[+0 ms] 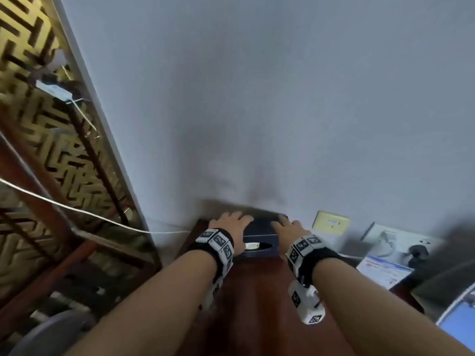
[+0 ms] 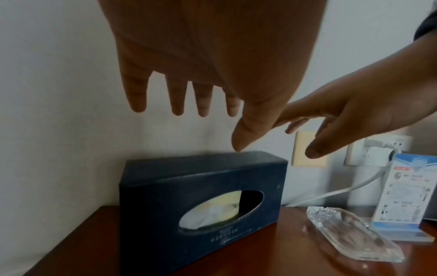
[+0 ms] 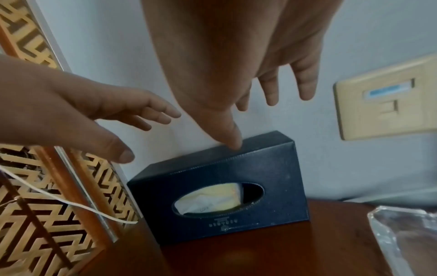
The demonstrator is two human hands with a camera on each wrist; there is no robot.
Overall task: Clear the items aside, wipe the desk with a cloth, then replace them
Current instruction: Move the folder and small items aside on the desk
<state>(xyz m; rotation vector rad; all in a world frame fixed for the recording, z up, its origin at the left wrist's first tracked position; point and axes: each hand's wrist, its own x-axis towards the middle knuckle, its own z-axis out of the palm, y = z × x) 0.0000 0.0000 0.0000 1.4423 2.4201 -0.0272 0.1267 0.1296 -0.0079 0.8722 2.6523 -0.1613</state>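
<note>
A dark box (image 2: 201, 196) of tissues is shown standing on its long edge at the far left corner of the worktop (image 2: 272, 257), its back against the wall and its oval slot facing the near side. The left hand (image 2: 189, 61) and the right hand (image 3: 241, 61) are held above it, fingers spread and straight, nothing grasped; each thumb tip appears to touch the top edge. The box is judged light and stiff-walled, yet likely to dent if squeezed near the slot; the two short ends are the better places to be gripped. Only in the wrist views are the slot, the tissue and a clear tray (image 2: 347, 235) to the right shown plainly. The card stand (image 2: 402, 188) is seen in the left wrist view, the lattice screen (image 3: 35, 205) in the right. In the head view both forearms are shown, with the box largely hidden.
</note>
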